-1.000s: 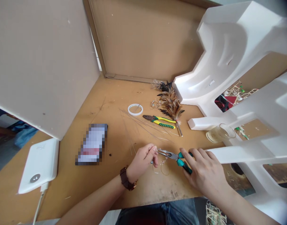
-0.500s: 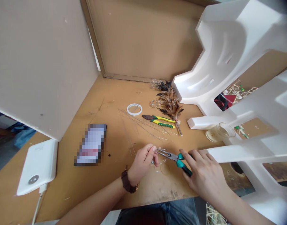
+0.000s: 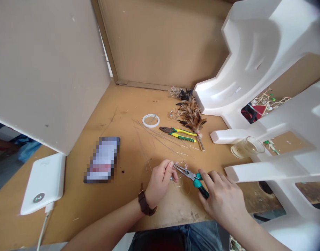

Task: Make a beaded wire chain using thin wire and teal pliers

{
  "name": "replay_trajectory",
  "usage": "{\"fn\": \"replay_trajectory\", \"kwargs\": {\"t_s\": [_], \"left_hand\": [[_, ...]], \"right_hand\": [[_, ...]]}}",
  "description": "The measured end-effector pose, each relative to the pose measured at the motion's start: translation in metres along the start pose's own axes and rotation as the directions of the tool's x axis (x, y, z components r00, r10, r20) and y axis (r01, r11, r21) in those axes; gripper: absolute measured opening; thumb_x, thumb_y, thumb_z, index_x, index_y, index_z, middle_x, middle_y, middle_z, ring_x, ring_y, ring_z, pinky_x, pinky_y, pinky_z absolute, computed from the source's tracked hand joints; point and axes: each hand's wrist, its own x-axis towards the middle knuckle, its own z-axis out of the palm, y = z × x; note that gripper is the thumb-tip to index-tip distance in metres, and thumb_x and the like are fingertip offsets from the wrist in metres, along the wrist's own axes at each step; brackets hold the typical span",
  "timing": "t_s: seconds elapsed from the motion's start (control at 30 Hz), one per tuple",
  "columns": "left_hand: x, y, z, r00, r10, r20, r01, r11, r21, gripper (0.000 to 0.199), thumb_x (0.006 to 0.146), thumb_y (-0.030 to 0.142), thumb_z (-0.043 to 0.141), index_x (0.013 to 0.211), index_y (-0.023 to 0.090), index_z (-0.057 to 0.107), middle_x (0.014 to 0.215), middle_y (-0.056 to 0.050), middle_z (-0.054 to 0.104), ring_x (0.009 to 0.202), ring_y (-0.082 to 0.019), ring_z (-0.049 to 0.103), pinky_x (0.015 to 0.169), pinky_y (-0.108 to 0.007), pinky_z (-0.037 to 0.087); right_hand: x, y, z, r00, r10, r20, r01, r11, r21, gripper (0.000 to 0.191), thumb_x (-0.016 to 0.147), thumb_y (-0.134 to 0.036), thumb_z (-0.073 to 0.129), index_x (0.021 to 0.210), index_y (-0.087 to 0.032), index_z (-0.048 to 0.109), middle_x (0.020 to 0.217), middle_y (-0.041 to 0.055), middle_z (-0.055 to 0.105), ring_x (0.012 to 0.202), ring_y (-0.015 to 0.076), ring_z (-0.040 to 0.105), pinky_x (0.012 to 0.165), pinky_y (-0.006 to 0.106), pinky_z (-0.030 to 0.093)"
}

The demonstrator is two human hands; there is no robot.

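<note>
Left hand (image 3: 160, 179): fingertips pinch a thin beaded wire piece (image 3: 181, 166) just above the bench (image 3: 123, 115), grip narrow around it.
Right hand (image 3: 222, 198): grip closed around the teal-handled pliers (image 3: 192, 176), whose nose meets the wire at the left fingertips.
Nearby: yellow-green pliers (image 3: 179, 134), feather bundle (image 3: 190, 115), tape roll (image 3: 150, 120), loose wires (image 3: 154, 139).
Left edge: white power bank (image 3: 44, 183).

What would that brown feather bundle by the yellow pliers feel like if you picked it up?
The feather bundle probably weighs very little, being mostly fluffy plumes. The plumes would likely flop and bend, while the thin stick at its end looks stiffer. It seems unlikely to roll.
</note>
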Motion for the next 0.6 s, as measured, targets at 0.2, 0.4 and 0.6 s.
{"fn": "replay_trajectory", "kwargs": {"t_s": [0.2,0.4,0.6], "left_hand": [[0.0007,-0.0010,0.0005,1.000,-0.013,0.016,0.014,1.000,-0.019,0.028,0.091,0.033,0.031,0.074,0.018,0.047,0.057,0.001,0.060,0.055,-0.012,0.057,0.059,-0.024,0.042],[0.0008,-0.0011,0.0002,1.000,-0.015,0.017,0.015,1.000,-0.022,0.029,0.091,0.034,0.032,0.072,0.018,0.047,0.056,0.002,0.059,0.054,-0.012,0.056,0.059,-0.023,0.041],[0.0032,-0.0040,-0.0006,0.998,-0.012,0.055,0.014,1.000,-0.026,0.030,0.091,0.036,0.033,0.072,0.018,0.049,0.054,0.002,0.059,0.053,-0.012,0.056,0.059,-0.024,0.041]], "right_hand": [[-0.0004,0.0053,0.0026,0.999,-0.031,-0.024,0.032,0.999,0.019,0.032,0.075,-0.032,0.052,0.103,-0.017,0.060,0.074,0.0044,0.057,0.067,0.0173,0.051,0.061,0.028,0.028],[0.0002,0.0078,0.0022,0.999,-0.039,-0.002,0.039,0.999,0.034,0.030,0.074,-0.031,0.053,0.101,-0.019,0.059,0.072,0.0026,0.057,0.064,0.0163,0.051,0.060,0.028,0.027],[0.0003,0.0088,-0.0008,1.000,-0.021,0.023,0.021,1.000,0.009,0.032,0.073,-0.034,0.054,0.102,-0.021,0.059,0.073,0.0028,0.058,0.064,0.0164,0.052,0.059,0.028,0.027]]}}
